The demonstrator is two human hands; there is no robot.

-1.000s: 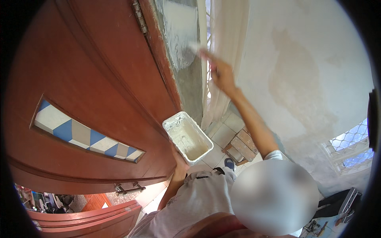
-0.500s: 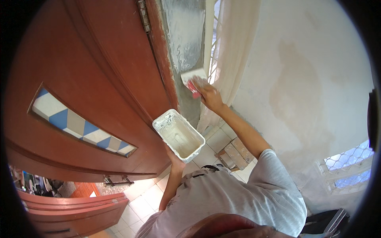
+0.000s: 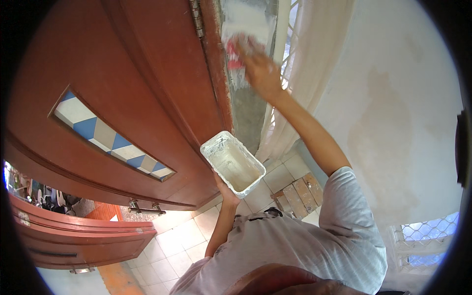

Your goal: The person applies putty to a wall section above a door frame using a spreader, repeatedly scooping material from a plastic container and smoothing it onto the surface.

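Here, brush (image 3: 235, 58) in rt hand (image 3: 260, 73).

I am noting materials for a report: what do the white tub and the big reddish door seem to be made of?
The white tub held by the left hand looks like thin moulded plastic: rounded rim and corners, walls smeared with pale paste. The door looks like wood under glossy reddish-brown varnish: raised mouldings and a soft sheen, though painted metal cannot be excluded. Its inset panel seems to be patterned glass.
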